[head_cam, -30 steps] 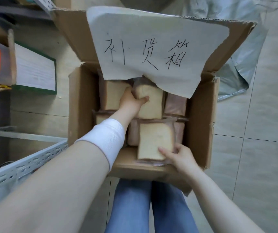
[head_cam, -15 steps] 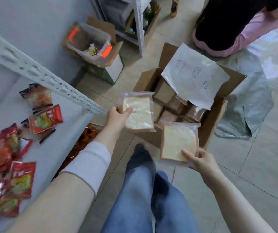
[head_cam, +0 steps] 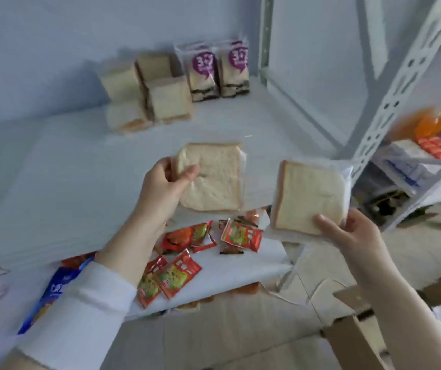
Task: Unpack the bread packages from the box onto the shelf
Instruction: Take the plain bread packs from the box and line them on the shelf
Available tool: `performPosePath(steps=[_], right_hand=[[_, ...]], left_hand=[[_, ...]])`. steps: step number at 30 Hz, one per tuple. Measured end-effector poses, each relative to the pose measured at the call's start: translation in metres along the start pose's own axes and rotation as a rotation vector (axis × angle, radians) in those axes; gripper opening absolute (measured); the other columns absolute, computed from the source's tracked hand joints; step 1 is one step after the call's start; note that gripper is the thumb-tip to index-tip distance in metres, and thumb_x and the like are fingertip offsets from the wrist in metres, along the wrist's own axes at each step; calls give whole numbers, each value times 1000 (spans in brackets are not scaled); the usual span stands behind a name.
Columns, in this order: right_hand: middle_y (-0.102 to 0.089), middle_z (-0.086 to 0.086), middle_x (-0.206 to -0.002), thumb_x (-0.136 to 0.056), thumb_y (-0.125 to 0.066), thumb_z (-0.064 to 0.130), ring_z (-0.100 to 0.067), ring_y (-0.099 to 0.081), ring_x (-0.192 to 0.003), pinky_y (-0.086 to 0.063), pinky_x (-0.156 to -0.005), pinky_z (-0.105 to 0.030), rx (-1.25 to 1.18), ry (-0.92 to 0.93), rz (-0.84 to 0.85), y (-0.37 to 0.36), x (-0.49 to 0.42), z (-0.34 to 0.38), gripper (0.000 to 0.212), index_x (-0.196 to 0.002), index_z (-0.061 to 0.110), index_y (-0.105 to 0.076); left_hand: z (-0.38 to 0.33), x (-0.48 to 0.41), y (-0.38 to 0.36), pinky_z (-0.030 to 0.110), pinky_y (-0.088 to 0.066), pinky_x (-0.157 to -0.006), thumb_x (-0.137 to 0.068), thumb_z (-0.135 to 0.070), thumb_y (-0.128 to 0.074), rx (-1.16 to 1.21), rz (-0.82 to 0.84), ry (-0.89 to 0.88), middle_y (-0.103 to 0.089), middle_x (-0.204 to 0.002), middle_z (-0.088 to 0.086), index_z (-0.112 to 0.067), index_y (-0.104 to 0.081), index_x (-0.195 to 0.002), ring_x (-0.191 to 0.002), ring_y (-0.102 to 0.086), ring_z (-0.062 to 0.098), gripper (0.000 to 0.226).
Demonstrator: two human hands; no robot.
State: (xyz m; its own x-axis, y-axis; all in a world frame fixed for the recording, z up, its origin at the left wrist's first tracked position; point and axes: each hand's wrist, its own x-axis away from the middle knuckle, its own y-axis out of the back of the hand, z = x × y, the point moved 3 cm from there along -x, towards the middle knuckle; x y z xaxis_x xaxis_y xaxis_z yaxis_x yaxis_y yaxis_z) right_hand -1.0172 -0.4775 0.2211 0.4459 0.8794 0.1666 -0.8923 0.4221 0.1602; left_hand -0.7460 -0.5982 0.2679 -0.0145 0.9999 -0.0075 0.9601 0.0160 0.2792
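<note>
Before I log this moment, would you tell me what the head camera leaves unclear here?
- Box: cut off by the bottom edge, so any bread left inside is unseen.
- Purple-labelled packs: print blurred by motion, unreadable.
- Left hand grip: fingers hidden behind its bread package.
- Right hand grip: fingers hidden behind its bread package.
- Blue packet: partly covered by the white sleeve.

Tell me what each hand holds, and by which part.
The left hand holds one bread package by its left edge. The right hand holds another bread package by its lower right corner.
</note>
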Motion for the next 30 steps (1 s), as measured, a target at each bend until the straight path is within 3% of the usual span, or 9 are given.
performPosePath(steps=[3, 6, 12, 15, 18, 20, 23, 27, 30], right_hand=[[-67, -17, -96, -76, -73, 21, -28, -64, -85, -52, -80, -46, 66, 89, 72, -83, -44, 48, 26, -95, 11, -59], [-62, -31, -96, -73, -76, 23, -30, -57, -76, -49, -73, -45, 124, 141, 119, -160, -88, 71, 35, -94, 1, -58], [-60, -2, -78, -73, -77, 21, -20, -56, -75, -47, -69, -31, 72, 96, 197, -257, -172, 85, 32, -94, 9, -56], [-57, -4, -81, -76, -75, 20, -21, -55, -74, -44, -63, -28, 86, 127, 212, -290, -217, 94, 30, -94, 11, -52], [-48, -4, -76, -75, -76, 28, -24, -51, -70, -38, -56, -31, 199, 169, 189, -310, -249, 90, 30, -75, 18, -47], [-48, -7, -85, -71, -78, 32, -25, -52, -77, -43, -61, -33, 284, 208, 140, -313, -260, 84, 32, -77, 19, -50], [-54, -10, -109, -68, -80, 29, -26, -56, -93, -51, -82, -44, 263, 235, 58, -313, -258, 80, 53, -108, 19, -47], [-50, -11, -119, -74, -75, 25, -28, -48, -110, -41, -96, -40, 355, 308, -9, -314, -245, 86, 55, -118, 9, -46], [-45, -12, -129, -80, -68, 35, -30, -35, -123, -29, -103, -34, 539, 352, 11, -310, -232, 91, 63, -129, 4, -42]], left_hand=[[11, -44, 79, 39, -52, -86, -85, -29, -65, 18, -146, 4, -68, -104, 4, -16, -59, -104, -97, -65, 20, 24], [33, -90, 123, 33, -49, -81, -85, -25, -65, 41, -236, 13, -67, -102, 5, -12, -56, -105, -93, -63, 20, 25], [60, -180, 133, 34, -48, -80, -86, -18, -64, 91, -353, 63, -62, -100, 6, -6, -47, -114, -89, -60, 20, 35], [61, -222, 132, 31, -46, -76, -85, -19, -65, 22, -411, 38, -58, -98, 6, -2, -45, -117, -88, -57, 20, 41], [67, -250, 131, 33, -46, -77, -82, -24, -69, -155, -471, 16, -59, -93, 6, -3, -54, -107, -85, -57, 23, 36], [71, -259, 130, 35, -47, -77, -80, -24, -71, -201, -506, 6, -61, -89, 8, -2, -58, -101, -84, -59, 26, 33], [76, -261, 125, 33, -48, -80, -79, -24, -71, -170, -527, 31, -63, -101, 10, -5, -56, -104, -90, -60, 23, 35], [78, -259, 121, 43, -46, -92, -82, -28, -67, -175, -524, 63, -60, -110, 14, -5, -51, -110, -104, -57, 29, 40], [74, -254, 120, 45, -42, -100, -83, -32, -65, -155, -468, 81, -55, -123, 15, -1, -41, -127, -116, -52, 30, 59]])
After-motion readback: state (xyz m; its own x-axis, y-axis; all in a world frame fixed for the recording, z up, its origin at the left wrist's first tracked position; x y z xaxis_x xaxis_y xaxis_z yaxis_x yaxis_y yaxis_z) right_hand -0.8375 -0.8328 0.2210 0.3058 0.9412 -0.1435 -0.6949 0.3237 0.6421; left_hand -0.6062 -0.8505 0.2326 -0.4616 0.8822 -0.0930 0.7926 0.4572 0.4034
